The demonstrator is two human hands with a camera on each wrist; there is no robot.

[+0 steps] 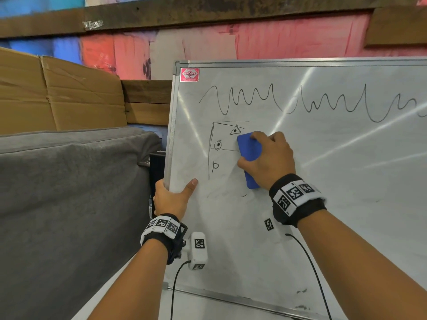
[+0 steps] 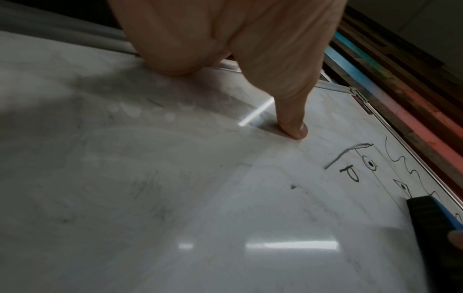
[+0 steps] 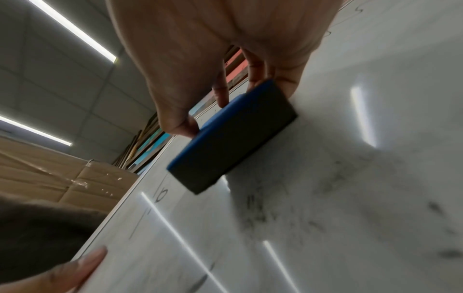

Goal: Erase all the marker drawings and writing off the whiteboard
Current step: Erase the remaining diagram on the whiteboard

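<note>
One whiteboard (image 1: 323,181), one blue eraser (image 1: 249,155) and two hands, left (image 1: 172,199) and right (image 1: 270,158), each wrist wearing one marker-patterned band. On the board: one long wavy scribble (image 1: 300,100), two dotted eye shapes, one letter "p" (image 1: 215,166), one red sticker (image 1: 189,74).

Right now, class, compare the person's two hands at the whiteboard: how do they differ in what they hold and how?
The right hand wraps its grip round the blue eraser and presses it against the board's face; the left hand holds no tool and grips the whiteboard by its left edge. The right sits beside the drawn box; the left sits lower, its thumb resting on the face. Both wear marker-patterned wristbands.
</note>
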